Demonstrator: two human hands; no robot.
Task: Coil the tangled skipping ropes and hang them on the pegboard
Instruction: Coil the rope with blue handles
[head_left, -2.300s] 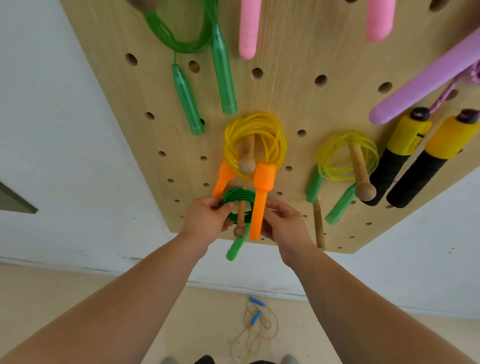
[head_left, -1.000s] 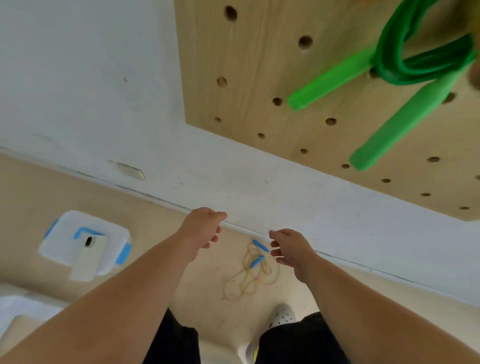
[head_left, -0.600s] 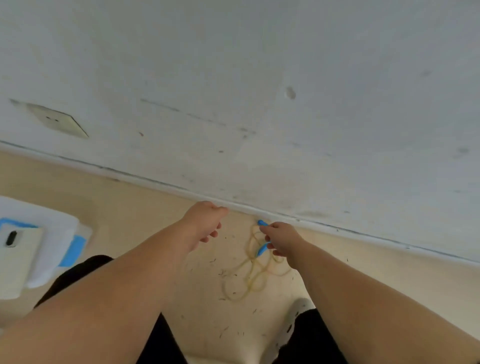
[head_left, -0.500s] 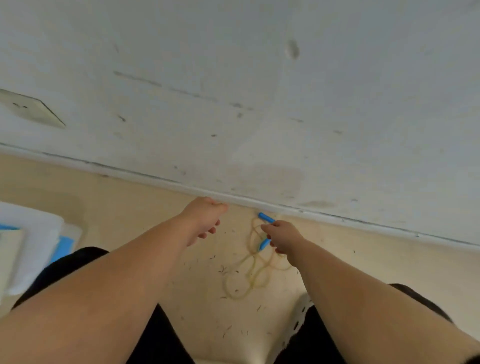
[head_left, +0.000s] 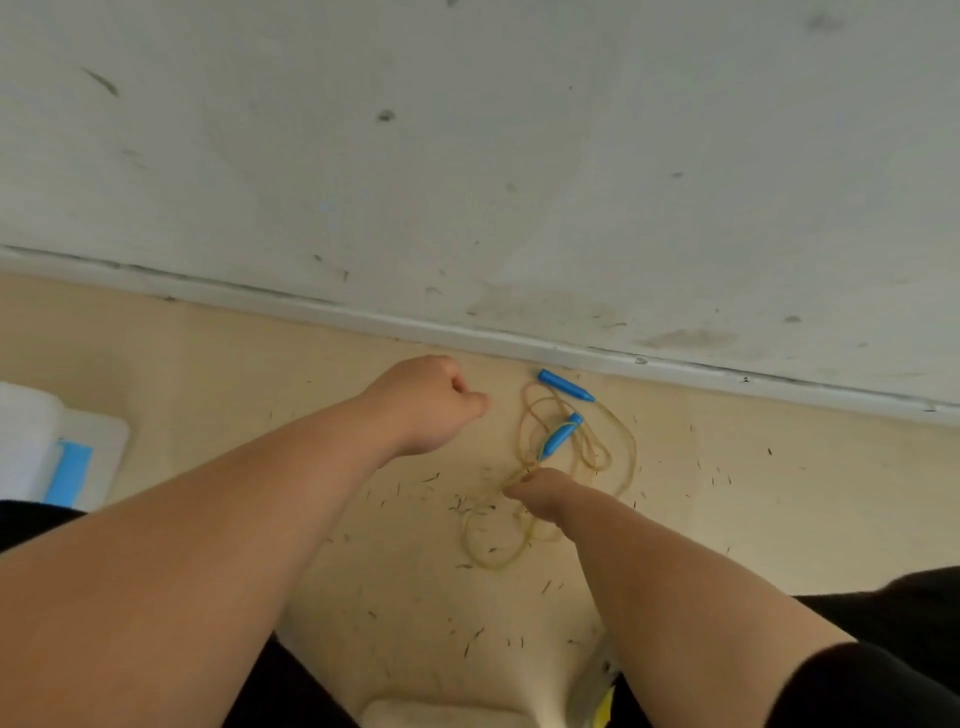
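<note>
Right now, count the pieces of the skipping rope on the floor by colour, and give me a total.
Blue: 2, the far handle and the near handle
Yellowish: 1, the tangled cord
Total: 3

There are no words or numbers to read here. The white box (head_left: 96, 431) with a blue strip is too blurry to tell.

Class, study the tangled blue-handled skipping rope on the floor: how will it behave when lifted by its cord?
The skipping rope probably hangs floppy: its thin cord lies in loose, overlapping loops. The blue handles look rigid and will likely dangle and swing. Crossed loops may snag.
</note>
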